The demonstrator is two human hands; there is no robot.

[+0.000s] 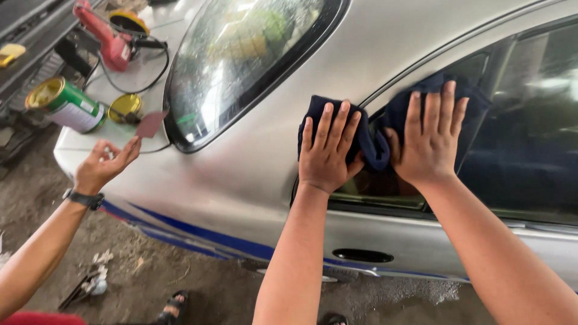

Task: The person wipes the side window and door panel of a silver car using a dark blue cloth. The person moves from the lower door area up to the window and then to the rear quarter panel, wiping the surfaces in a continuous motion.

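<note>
I see the silver car (385, 54) filling the frame; both my hands, left hand (327, 150) and right hand (428, 141), press the dark blue cloth (373, 141) mid-frame, fingers spread flat. Possibly trapped grit could scratch paint.

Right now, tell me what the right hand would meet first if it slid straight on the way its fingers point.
The right hand lies flat on the dark cloth, fingers pointing up the window. Going straight on, it would probably meet the window frame first, then the roof.
</note>
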